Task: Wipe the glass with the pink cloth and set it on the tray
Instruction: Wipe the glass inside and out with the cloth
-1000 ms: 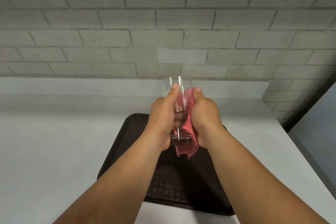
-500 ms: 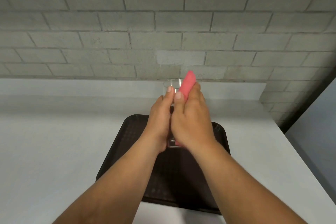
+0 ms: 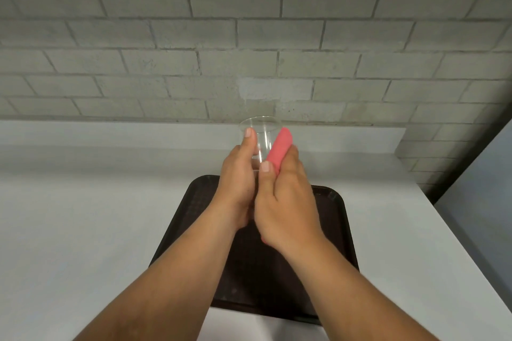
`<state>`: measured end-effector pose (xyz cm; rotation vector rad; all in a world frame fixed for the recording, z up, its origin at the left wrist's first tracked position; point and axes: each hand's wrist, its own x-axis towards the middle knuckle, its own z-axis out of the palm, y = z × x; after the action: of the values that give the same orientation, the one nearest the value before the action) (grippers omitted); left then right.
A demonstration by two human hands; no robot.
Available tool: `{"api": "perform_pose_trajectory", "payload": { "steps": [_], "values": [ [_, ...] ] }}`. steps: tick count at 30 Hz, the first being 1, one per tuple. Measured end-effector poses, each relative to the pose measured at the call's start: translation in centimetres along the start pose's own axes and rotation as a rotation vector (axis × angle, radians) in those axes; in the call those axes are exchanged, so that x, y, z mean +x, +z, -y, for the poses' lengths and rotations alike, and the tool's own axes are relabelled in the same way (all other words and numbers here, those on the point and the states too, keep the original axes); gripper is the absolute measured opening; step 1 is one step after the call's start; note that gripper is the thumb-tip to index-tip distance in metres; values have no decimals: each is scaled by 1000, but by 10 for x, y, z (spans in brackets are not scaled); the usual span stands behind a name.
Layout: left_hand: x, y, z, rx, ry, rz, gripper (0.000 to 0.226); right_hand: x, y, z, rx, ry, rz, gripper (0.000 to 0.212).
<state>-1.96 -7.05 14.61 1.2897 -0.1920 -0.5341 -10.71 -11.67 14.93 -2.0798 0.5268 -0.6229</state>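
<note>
While the grey brick wall (image 3: 249,36) fills the whole upper half of the view, the pale worktop (image 3: 83,216) stretches below it from the left edge across to the right, meeting the wall along a raised ledge; on that worktop, in the middle and running down toward the viewer, lies the dark brown tray (image 3: 332,243), flat, its textured surface bare where it shows, its near part crossed by both forearms; above the far end of the tray the two hands meet; the left hand (image 3: 238,183) is curled round the clear glass (image 3: 261,133), thumb laid up along its near wall just under the rim, palm and fingers closed on the lower body; the glass is held up in the air, clear of the tray, roughly upright with its open mouth upward and tipped slightly away; the right hand (image 3: 285,202) is closed on the pink cloth (image 3: 278,149), thumb pressed along the front, and a rolled end of the cloth sticks up past the fingertips, lying against the right side of the glass near the rim; the base of the glass is hidden behind the two hands.
</note>
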Motion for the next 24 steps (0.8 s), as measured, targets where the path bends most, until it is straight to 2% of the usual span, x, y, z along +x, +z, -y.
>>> {"api": "perform_pose_trajectory", "payload": {
  "steps": [2, 4, 6, 9, 11, 12, 14, 17, 19, 21, 23, 24],
  "values": [
    [-4, 2, 1, 4, -10, 53, 76, 10, -4, 6, -42, -37, -27, 70],
    [-5, 2, 1, -19, -19, 91, 67, 26, -11, 9, 18, -20, -68, 61],
    [-5, 2, 1, -72, -23, 121, 62, 40, -20, 8, 189, 81, -78, 47],
    [-3, 1, 3, -69, 30, 124, 66, 47, -28, 3, 533, 338, -4, 61],
    [-7, 2, -2, -54, 48, 103, 67, 39, -28, -2, 627, 426, 27, 61],
    [-7, 2, -4, -55, 44, 83, 65, 34, -25, -5, 629, 429, 38, 61],
    [-5, 1, -4, -45, 28, 32, 61, 20, -17, -10, 485, 358, 34, 59],
    [-1, -1, -2, 43, 19, -2, 58, 3, -5, -9, 174, 106, -14, 52],
    [-1, 0, 0, 74, -1, 8, 59, 6, -1, -6, 68, 20, -26, 61],
    [-2, 0, 0, 50, -12, 28, 58, 15, -5, -2, 87, 4, -58, 57],
    [-5, 1, -1, -22, -10, 70, 56, 28, -11, -4, 229, 89, -75, 49],
    [-5, 1, 0, -44, -2, 94, 57, 33, -14, -5, 333, 167, -47, 52]
  ]
}}
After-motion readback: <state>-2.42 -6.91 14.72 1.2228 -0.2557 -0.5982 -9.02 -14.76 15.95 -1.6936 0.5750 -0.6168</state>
